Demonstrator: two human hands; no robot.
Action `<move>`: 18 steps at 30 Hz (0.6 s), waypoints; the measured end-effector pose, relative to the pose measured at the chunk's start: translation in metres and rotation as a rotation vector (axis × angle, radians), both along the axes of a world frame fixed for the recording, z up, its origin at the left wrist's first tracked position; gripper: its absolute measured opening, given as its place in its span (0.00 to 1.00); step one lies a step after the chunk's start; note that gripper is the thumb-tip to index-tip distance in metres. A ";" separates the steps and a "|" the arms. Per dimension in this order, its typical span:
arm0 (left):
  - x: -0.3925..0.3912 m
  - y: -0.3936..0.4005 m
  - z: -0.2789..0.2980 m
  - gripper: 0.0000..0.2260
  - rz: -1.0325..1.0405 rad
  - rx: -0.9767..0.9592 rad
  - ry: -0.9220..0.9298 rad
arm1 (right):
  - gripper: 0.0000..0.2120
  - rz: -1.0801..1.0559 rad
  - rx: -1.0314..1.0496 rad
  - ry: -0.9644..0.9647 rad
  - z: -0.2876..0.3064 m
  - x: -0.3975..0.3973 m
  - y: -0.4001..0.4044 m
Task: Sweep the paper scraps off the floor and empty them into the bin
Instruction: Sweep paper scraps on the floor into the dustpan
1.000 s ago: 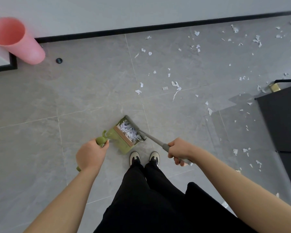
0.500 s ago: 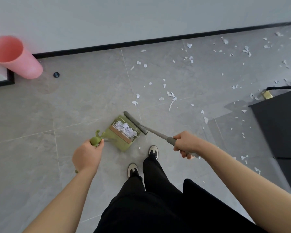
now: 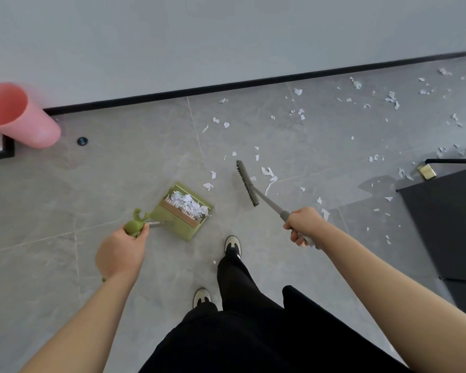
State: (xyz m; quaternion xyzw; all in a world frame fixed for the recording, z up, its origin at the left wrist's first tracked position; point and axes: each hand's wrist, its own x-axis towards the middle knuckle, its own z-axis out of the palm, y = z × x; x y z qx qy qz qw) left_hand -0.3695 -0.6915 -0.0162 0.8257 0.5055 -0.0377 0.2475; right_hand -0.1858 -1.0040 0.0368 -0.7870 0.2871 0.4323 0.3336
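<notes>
Nearest the feet, left hand grips the green dustpan handle; right hand grips the broom shaft. Broom head lies right of the pan, apart from it. Paper scraps lie just beyond the head; pink bin stands far left.

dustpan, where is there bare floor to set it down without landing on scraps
Bare tiles lie left of the dustpan, between the left hand and the pink bin. It is crowded right of the broom head, where paper scraps run to the black cabinet.
</notes>
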 end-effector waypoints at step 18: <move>0.100 -0.017 0.009 0.20 0.129 0.049 0.074 | 0.11 -0.321 0.098 0.134 -0.048 0.186 -0.024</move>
